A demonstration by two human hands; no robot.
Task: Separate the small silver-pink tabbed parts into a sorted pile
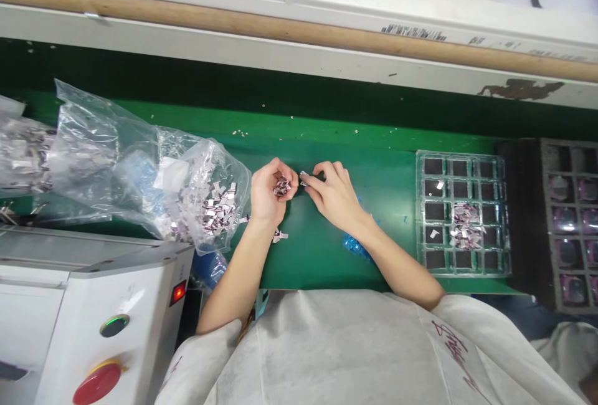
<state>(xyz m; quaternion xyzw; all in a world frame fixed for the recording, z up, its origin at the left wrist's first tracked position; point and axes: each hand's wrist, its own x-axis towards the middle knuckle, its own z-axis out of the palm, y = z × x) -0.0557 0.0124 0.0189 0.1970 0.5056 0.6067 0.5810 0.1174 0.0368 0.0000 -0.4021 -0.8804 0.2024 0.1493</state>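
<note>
My left hand (270, 196) is cupped with curled fingers around a clump of small silvery-pink metal pieces (282, 187). Just right of it, my right hand (332, 188) pinches one small silvery piece (303, 178) between thumb and forefinger. A narrow gap lies between the two hands. A few more such pieces (279, 236) rest on the green mat beside my left wrist. To the left, an open clear plastic bag (205, 149) holds many of the same pieces. Blue bits (354, 245) lie under my right forearm.
A clear compartment tray (420, 205) on the right holds silvery pieces in some cells. Beyond it stands a black foam tray (545, 218) with purple-edged parts. At lower left is a grey machine (140, 305) with a red button (98, 382). A white ledge (233, 31) bounds the back.
</note>
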